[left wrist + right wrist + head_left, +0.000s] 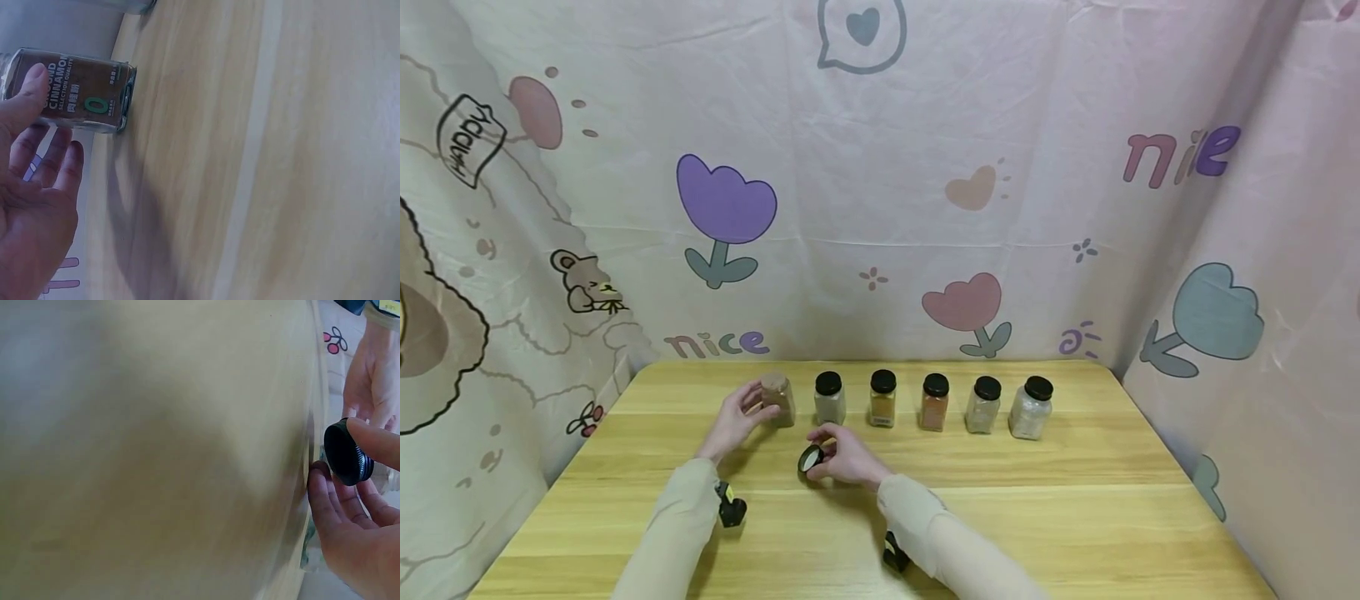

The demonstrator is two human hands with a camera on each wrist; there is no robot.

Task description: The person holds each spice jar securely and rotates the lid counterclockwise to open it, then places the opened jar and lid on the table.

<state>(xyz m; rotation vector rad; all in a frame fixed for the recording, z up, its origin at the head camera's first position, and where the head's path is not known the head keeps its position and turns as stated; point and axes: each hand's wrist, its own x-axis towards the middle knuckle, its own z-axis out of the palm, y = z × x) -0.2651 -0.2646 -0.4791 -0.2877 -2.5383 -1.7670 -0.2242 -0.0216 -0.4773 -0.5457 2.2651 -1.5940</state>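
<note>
left hand [737, 421]: grip around the cinnamon jar [778, 398], thumb on the label, fingers only loosely wrapped; jar upright on the worktop [1075, 500], leftmost in the row, no cap on it.
cinnamon jar label: wrist view reads "ground cinnamon" [78, 89]; brown powder inside.
right hand [848, 457]: grip pinching the black cap [810, 458] between thumb and fingers, cap tilted on edge, just above or touching the worktop, can't tell which.
cap position: in front of the row, just right of the open jar, apart from it.
other jars [933, 402]: five more in a line to the right, all with black caps on, spaced apart.
step in hand: looks like the jar is open, cap off and held aside while the other hand steadies the jar.
next move calls for: judging only from the layout, either setting the cap flat, or bringing it level over the jar mouth; the jar needs a firmer hold for twisting.
risk: an open jar could tip and spill powder.
</note>
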